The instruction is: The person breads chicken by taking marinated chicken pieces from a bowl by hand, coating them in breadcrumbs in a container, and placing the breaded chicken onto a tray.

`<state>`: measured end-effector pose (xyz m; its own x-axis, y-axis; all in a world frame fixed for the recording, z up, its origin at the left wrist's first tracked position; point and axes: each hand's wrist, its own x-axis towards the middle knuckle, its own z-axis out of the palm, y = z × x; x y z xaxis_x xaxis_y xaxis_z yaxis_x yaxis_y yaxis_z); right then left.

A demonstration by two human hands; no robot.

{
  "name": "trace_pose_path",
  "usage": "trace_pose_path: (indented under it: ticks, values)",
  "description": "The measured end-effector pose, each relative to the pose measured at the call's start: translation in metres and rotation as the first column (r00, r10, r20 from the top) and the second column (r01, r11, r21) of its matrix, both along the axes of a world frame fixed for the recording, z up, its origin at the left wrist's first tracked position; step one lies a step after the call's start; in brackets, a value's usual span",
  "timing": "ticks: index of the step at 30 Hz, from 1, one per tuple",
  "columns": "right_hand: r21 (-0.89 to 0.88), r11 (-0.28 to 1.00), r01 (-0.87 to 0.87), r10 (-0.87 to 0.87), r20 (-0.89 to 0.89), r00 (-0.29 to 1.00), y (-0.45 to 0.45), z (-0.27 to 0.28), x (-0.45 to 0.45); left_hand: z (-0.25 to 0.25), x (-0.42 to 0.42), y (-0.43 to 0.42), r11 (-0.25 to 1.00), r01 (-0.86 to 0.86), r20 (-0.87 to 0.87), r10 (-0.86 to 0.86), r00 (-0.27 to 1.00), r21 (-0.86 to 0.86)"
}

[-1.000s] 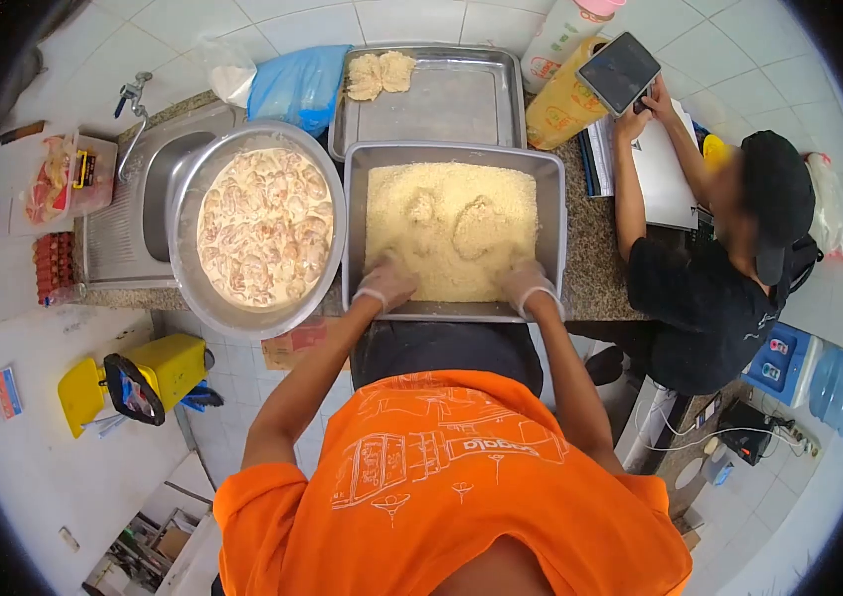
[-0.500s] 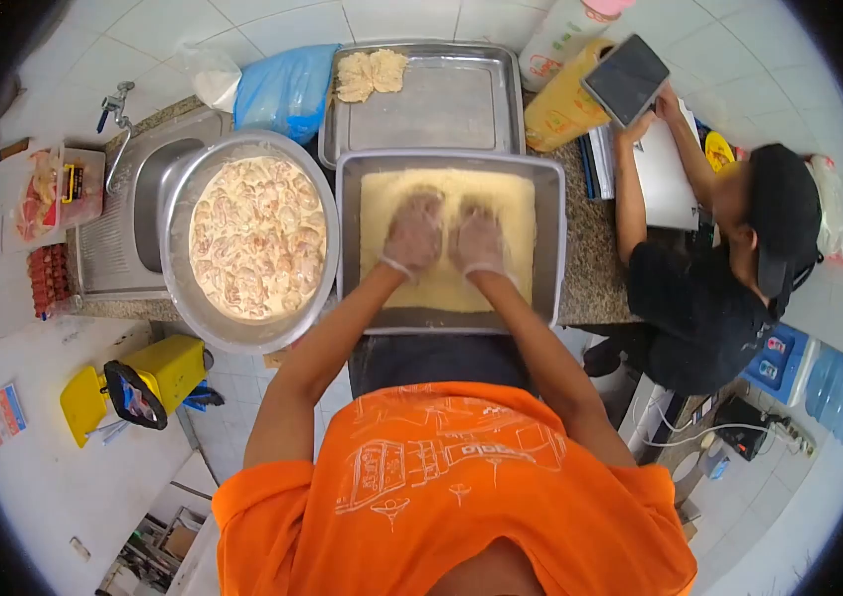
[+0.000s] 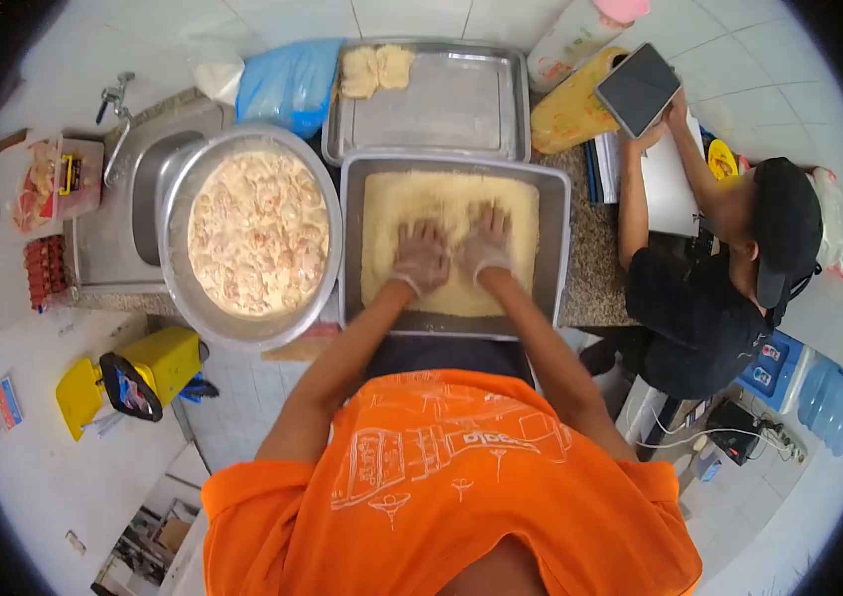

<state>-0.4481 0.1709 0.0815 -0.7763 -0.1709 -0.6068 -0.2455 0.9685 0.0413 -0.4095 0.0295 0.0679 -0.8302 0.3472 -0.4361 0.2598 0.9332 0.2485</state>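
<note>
Both my hands wear clear plastic gloves and lie on pale yellow breading crumbs (image 3: 401, 199) inside a grey rectangular tub (image 3: 564, 248). My left hand (image 3: 422, 256) presses flat on the crumbs with its fingers stretched forward. Beside it, a short gap to the right, my right hand (image 3: 489, 241) rests palm down, its fingers also spread. Whether anything lies under the palms is hidden. Just left of the tub stands a large round metal bowl (image 3: 175, 288) full of raw meat pieces (image 3: 260, 233) in a creamy batter.
Behind the tub, a metal tray (image 3: 461, 104) carries breaded pieces (image 3: 378, 72) at its left end. A blue plastic bag (image 3: 287, 84) and a sink (image 3: 150, 209) are to the left. At the right, a person (image 3: 709, 298) in black holds a tablet (image 3: 638, 89) near a yellow roll (image 3: 572, 104).
My blurred hands have come to rest flatter on the crumbs, with fingers spread. The right hand sits slightly farther right. The view has shifted a little.
</note>
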Motion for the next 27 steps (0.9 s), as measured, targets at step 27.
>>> trace_pose_path:
  ticks: [27]
  values:
    - [-0.687, 0.723, -0.074, -0.293, -0.402, 0.867, 0.057, 0.152, 0.072, 0.143, 0.026, -0.05, 0.837, 0.033, -0.391, 0.22, 0.894, 0.546]
